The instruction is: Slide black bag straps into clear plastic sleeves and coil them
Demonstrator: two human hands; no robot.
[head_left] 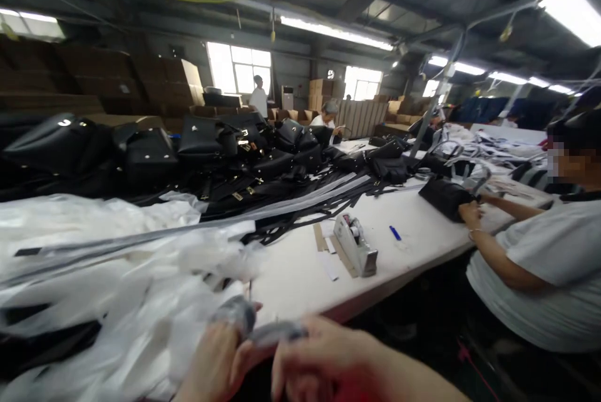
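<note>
Both of my hands are low in the view, at the near edge of the white table. My left hand (216, 355) is closed around a grey, filmy strip (277, 332) that bunches up above its fingers. My right hand (314, 358) is smeared by motion, with its fingers curled at the other end of the strip. Crumpled white plastic wrapping (136, 295) lies just left of my left hand. Beyond my hands, long black straps (323, 198), partly covered in translucent film, run across the table.
A grey tape dispenser (355, 245) stands on the table (286, 273), beside card strips and a blue pen (395, 233). Black bags (201, 139) are heaped along the far side. At right, a co-worker (539, 264) handles a black bag (446, 197). Cardboard boxes (94, 73) stand behind.
</note>
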